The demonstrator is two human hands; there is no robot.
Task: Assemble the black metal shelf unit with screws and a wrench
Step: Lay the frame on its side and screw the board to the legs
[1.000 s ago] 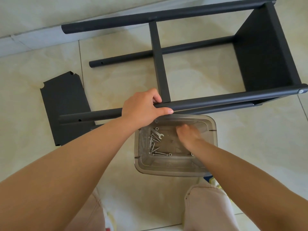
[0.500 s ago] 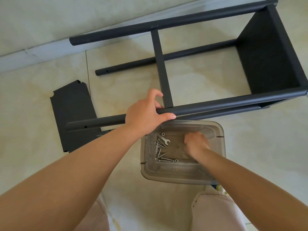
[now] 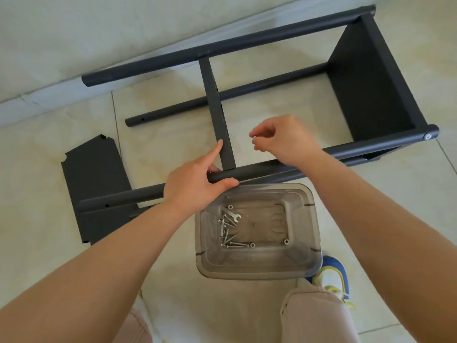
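Black shelf frame [image 3: 366, 78] lying on its side on the tiled floor [image 3: 272, 110]. Left hand [image 3: 195, 181] gripping the near tube [image 3: 259, 170], forefinger against the crossbar [image 3: 217, 115]. Right hand [image 3: 286, 138] above the frame, fingertips pinched together; contents too small to tell. Screws [image 3: 227, 233] and wrench [image 3: 231, 215] inside the clear tub [image 3: 311, 226].

Both forearms are bare, no sleeves showing. Light beige fabric trousers [image 3: 311, 315] cover the knees. There's a white sneaker with blue and yellow trim [image 3: 332, 276].
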